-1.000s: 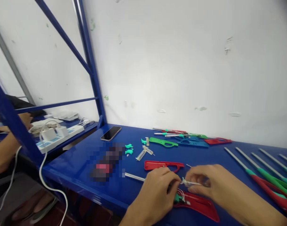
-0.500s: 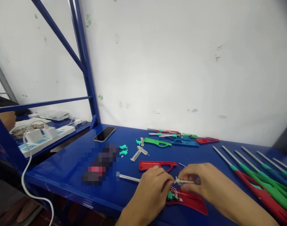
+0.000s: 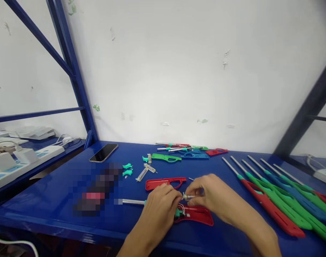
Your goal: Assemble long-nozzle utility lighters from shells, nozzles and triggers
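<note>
My right hand (image 3: 212, 191) is closed in a pinch around a small clear lighter fuel tank (image 3: 190, 196), its fitting end pointing left. The fingertips of my left hand (image 3: 161, 203) are pinched together at that end; what they grip is too small to make out. Beneath both hands lies an open red lighter casing half (image 3: 201, 216) with a green trigger piece and white wires. A metal tube (image 3: 133, 202) sticks out left from under my left hand. Just behind rests another red casing half (image 3: 154, 184).
Several long lighters (image 3: 271, 207) lie side by side at the right. Clear tanks (image 3: 141, 175), green triggers (image 3: 127, 172) and a green casing half (image 3: 165, 158) lie mid-table. More lighter parts (image 3: 195, 154) are by the wall. A phone (image 3: 104, 152) and a pixelated item (image 3: 98, 189) are left.
The view has turned to the right, so everything sits farther left in the picture. Both hands keep nearly the same pose around the fuel tank.
</note>
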### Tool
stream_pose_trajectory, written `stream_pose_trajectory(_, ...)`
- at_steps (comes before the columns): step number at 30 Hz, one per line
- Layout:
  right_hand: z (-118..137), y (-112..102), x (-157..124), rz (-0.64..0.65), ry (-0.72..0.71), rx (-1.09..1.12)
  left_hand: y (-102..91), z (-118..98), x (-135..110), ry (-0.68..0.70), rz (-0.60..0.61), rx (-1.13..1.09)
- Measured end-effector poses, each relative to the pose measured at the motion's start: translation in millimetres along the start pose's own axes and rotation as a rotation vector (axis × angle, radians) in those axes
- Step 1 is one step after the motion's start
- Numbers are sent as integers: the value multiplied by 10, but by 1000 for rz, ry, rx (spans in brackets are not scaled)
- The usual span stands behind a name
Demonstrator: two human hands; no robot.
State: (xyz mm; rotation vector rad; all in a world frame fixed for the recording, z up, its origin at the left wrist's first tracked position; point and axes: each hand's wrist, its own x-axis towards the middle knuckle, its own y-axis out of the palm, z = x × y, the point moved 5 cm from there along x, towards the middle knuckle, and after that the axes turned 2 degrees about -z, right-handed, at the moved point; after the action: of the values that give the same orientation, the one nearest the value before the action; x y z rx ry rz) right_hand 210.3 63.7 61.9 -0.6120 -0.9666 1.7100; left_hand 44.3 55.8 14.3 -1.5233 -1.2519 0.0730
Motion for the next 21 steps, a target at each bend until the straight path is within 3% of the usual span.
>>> stream_pose_trajectory(8,-40,-60,31,-12,1,61,-23,54,24,-63,-46,5)
stream_pose_trajectory(21,-40,-14,75,23,-44,108,-27,40,17,6,-28,-8)
